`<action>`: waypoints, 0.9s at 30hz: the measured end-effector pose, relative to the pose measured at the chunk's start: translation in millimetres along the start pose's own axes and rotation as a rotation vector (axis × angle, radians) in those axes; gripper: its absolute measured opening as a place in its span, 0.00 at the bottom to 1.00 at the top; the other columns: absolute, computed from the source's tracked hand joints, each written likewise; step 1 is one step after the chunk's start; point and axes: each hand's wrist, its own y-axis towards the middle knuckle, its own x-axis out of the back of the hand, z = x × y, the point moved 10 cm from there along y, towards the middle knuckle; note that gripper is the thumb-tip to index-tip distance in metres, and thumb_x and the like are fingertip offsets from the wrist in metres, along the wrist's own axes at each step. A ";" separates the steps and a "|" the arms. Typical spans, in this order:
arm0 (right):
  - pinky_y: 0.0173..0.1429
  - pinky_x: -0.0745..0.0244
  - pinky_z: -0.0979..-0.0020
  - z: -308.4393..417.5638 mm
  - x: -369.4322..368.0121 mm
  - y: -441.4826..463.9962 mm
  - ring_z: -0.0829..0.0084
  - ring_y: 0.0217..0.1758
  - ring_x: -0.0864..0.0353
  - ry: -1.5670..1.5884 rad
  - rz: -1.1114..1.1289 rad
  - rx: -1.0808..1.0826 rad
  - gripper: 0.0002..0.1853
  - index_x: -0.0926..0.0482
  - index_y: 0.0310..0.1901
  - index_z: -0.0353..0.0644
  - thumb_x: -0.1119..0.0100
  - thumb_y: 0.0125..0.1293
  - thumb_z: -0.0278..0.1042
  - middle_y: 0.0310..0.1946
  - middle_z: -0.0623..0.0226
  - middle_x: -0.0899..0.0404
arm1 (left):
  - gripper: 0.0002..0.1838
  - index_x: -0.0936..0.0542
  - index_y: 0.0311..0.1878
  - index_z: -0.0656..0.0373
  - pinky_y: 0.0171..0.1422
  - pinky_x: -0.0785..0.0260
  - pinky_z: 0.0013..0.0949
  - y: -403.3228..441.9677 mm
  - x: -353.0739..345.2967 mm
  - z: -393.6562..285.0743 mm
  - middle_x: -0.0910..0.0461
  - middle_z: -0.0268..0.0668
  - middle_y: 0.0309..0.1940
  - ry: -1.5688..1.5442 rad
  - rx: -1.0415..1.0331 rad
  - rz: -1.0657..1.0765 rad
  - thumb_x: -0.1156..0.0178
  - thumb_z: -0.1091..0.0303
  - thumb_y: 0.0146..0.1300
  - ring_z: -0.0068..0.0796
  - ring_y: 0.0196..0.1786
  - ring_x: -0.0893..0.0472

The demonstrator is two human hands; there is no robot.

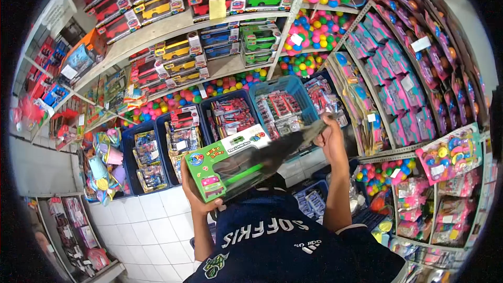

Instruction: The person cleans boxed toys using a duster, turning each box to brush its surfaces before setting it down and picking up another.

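Observation:
A green and white toy bus box (209, 165) with a clear window is tilted in front of my dark blue shirt. My left hand (195, 186) grips its left end, fingers behind and thumb at the lower corner. Raised to the right of the box, my right hand (331, 135) is closed round the end of a feather duster (291, 147). The duster's dark, blurred part lies across the right side of the box and hides some of it.
Shelves (144, 36) of boxed toy buses stand ahead. Below them, a blue basket (207, 106) and a teal basket (255, 88) hold packaged toys, beside many coloured balls (173, 99). Racks of hanging toys rise on the right. White floor tiles (157, 230) show at lower left.

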 end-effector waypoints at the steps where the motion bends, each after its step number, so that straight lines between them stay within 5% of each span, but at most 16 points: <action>1: 0.24 0.45 0.73 2.1 4.0 -2.5 0.77 0.18 0.38 0.047 -0.045 0.000 0.12 0.30 0.41 0.47 0.48 0.69 0.47 0.17 0.74 0.38 | 0.75 0.52 0.75 0.69 0.71 0.39 0.42 1.4 0.4 2.3 0.40 0.49 0.68 -0.012 0.008 0.003 0.21 0.41 0.28 0.42 0.68 0.33; 3: 0.24 0.48 0.76 11.3 7.8 -3.3 0.81 0.17 0.42 0.146 -0.029 0.114 0.12 0.32 0.40 0.50 0.52 0.70 0.49 0.18 0.75 0.34 | 0.75 0.52 0.75 0.69 0.70 0.38 0.42 2.7 1.8 8.4 0.38 0.49 0.68 -0.035 0.043 0.000 0.21 0.39 0.28 0.41 0.68 0.32; 8: 0.25 0.50 0.75 14.9 15.5 -16.9 0.82 0.15 0.44 0.098 -0.017 0.019 0.12 0.32 0.38 0.52 0.52 0.69 0.50 0.16 0.77 0.38 | 0.75 0.50 0.75 0.69 0.68 0.36 0.39 11.3 -0.4 17.2 0.34 0.47 0.64 -0.050 0.083 0.019 0.21 0.38 0.27 0.38 0.64 0.28; 14: 0.25 0.49 0.74 15.5 28.2 -30.3 0.81 0.15 0.45 0.083 -0.039 0.051 0.11 0.31 0.38 0.52 0.53 0.69 0.49 0.16 0.78 0.40 | 0.68 0.46 0.75 0.63 0.60 0.28 0.39 -4.9 9.4 62.7 0.31 0.44 0.62 -0.193 0.335 -0.003 0.23 0.46 0.30 0.36 0.58 0.25; 20: 0.24 0.47 0.76 16.6 31.3 -28.7 0.81 0.16 0.42 0.172 -0.049 0.138 0.12 0.31 0.40 0.51 0.54 0.68 0.49 0.20 0.77 0.35 | 0.62 0.43 0.75 0.58 0.63 0.32 0.36 -20.8 15.5 90.5 0.29 0.40 0.61 -0.271 0.464 -0.090 0.27 0.51 0.31 0.36 0.59 0.26; 22: 0.24 0.48 0.76 13.4 34.0 -26.9 0.81 0.16 0.42 0.130 -0.106 0.141 0.12 0.31 0.41 0.51 0.54 0.68 0.50 0.21 0.77 0.34 | 0.56 0.38 0.71 0.59 0.63 0.32 0.38 -30.8 25.1 109.1 0.27 0.39 0.58 -0.332 0.535 -0.132 0.29 0.52 0.35 0.36 0.58 0.26; 24: 0.24 0.48 0.76 21.3 10.5 -30.9 0.81 0.16 0.42 0.161 0.074 0.152 0.12 0.31 0.42 0.52 0.54 0.68 0.50 0.22 0.76 0.32 | 0.46 0.33 0.66 0.59 0.63 0.33 0.39 -36.6 22.6 106.8 0.25 0.38 0.54 -0.399 0.605 -0.187 0.31 0.53 0.40 0.36 0.57 0.25; 26: 0.24 0.49 0.76 21.2 24.6 -29.5 0.81 0.16 0.43 0.130 -0.177 0.186 0.12 0.32 0.42 0.52 0.53 0.68 0.50 0.21 0.76 0.34 | 0.36 0.29 0.61 0.59 0.61 0.32 0.40 -32.6 24.3 101.2 0.23 0.37 0.50 -0.444 0.563 -0.257 0.35 0.53 0.47 0.36 0.55 0.24; 27: 0.23 0.50 0.77 20.0 25.3 -25.8 0.82 0.17 0.42 0.206 -0.134 0.248 0.13 0.31 0.42 0.52 0.52 0.67 0.51 0.22 0.77 0.33 | 0.35 0.28 0.61 0.58 0.59 0.31 0.40 -31.0 25.5 98.3 0.23 0.37 0.50 -0.439 0.563 -0.265 0.36 0.53 0.49 0.37 0.54 0.23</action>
